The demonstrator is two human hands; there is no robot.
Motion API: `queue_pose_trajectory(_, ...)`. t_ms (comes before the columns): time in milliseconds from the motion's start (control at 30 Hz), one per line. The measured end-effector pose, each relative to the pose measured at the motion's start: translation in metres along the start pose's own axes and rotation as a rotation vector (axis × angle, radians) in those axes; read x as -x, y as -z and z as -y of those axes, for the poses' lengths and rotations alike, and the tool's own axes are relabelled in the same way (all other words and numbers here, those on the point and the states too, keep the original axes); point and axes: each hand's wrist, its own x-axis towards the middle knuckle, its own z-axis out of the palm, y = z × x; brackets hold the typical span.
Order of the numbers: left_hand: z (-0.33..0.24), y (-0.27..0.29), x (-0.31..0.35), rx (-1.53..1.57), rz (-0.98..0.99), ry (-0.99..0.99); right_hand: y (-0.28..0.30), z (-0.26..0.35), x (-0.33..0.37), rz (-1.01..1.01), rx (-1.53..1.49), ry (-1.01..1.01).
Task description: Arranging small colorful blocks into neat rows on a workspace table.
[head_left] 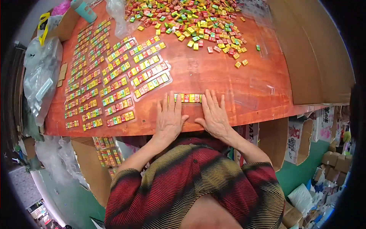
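A short row of small red and yellow boxes (188, 98) lies on the reddish table near its front edge. My left hand (170, 117) rests flat at the row's left end, its fingers stretched out and covering part of it. At the right end, my right hand (214, 115) lies with fingers extended, the fingertips touching or just beside the row. Neither hand is wrapped round anything. To the left, a finished-looking row of boxes in a clear tray (151, 85) is the nearest of many similar rows (120, 107).
Loose small boxes (206, 23) are heaped at the far side. A large cardboard box (312, 49) borders the right. Clear plastic bags (44, 76) and a teal cup (84, 12) are at the left. An open carton (89, 152) below the table edge holds more rows.
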Motion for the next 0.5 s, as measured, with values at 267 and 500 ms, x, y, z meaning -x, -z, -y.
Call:
queue_pose_trajectory(267,-0.002,0.001,-0.009,0.076,-0.014,-0.005,-0.005,0.002,0.003,0.054,-0.108,-0.078)
queue_pose_trajectory(500,0.017,0.006,-0.005,0.541,-0.134,0.105,0.007,-0.001,-0.009,-0.114,-0.123,-0.110)
